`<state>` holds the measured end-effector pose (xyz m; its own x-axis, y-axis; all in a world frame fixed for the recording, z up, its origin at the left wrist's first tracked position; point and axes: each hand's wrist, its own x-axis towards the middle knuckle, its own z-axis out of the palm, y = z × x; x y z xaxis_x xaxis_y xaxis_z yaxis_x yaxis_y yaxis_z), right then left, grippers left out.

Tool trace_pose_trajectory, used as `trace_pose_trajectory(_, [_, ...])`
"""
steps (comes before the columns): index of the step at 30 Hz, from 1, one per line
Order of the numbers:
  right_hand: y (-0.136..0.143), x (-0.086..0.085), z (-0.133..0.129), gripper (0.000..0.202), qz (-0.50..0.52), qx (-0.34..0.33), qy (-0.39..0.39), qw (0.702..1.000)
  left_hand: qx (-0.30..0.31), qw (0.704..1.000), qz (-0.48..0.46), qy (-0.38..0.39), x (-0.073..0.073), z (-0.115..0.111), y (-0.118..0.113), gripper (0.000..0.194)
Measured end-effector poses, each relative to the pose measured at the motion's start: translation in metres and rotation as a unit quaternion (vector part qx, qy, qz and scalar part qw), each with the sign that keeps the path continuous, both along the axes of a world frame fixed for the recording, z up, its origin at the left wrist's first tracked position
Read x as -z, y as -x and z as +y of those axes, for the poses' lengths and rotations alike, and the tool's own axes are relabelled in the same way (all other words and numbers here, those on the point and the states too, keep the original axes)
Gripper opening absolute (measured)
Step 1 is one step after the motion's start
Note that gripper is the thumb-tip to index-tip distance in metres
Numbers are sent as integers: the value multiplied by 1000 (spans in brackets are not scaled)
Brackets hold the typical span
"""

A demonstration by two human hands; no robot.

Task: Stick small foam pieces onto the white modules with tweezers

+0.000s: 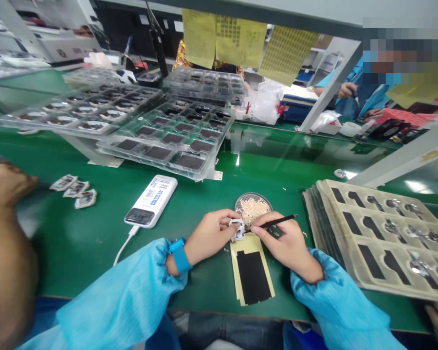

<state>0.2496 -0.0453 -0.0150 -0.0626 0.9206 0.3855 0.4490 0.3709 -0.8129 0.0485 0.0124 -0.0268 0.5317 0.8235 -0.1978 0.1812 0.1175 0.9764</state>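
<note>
Person sits at a green counter point(200, 262), both forearms in light-blue sleeves, with a blue band point(180, 255) round the left wrist. Both hands are occupied. The left hand point(211, 238) pinches a small white frame-like part point(237, 230) between thumb and fingers, held up at the near edge of a round dark dish point(246, 198) of pale, small pieces point(255, 208). The right hand point(285, 241) grips a slim black tool point(279, 220), its rear end sticking out to the right, its working end down by the white part; fingers and blur cover the tip, so contact cannot be told. Just below the hands lies a yellow sheet point(249, 244) bearing a black patch point(255, 277). Left of the left hand, a white device point(151, 199) with a dark display lies flat, a white cable point(126, 244) plugged into its near end. Farther left, three white pieces point(75, 189) lie in a slanting row, near another person's hand point(7, 184) at the edge of view. Beyond the device, a clear tray point(149, 159) holds dark squares in its compartments. To the right, stacked cream trays point(405, 288) carry black strips and shiny metal pieces.
</note>
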Motion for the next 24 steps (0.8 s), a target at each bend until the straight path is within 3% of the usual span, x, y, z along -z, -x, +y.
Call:
trace_pose_trajectory(6, [-8, -1, 6, 11, 109, -65, 94, 987, -16, 999, -30, 12, -3, 7, 2, 31])
trace_pose_trajectory(11, [-4, -3, 4, 22, 128, -39, 114, 984, -13, 999, -27, 13, -7, 11, 3, 36])
trace_pose_trajectory(13, [-2, -14, -8, 27, 164, -43, 101, 980, -16, 1000, -2, -7, -10, 12, 4, 41])
trace_pose_trajectory(16, [-10, -47, -38, 35, 185, -43, 79, 979, -11, 998, 49, -31, -13, 13, 6, 53])
trace_pose_trajectory(18, [-31, -75, -56, 35, 134, 19, 63, 989, 1, 998, 61, -31, -13, 13, 7, 61])
trace_pose_trajectory(20, [-69, -99, -63, 33, -21, 169, 40, 985, 10, 997, 65, -28, -13, 11, 7, 66])
trace_pose_trajectory(22, [-120, -113, -55, 29, -171, 328, 27, 928, 15, 997, 72, -27, -13, 9, 7, 69])
trace_pose_trajectory(24, [-173, -115, -38, 31, -286, 437, 133, 842, 13, 997, 72, -18, -14, 7, 5, 70])
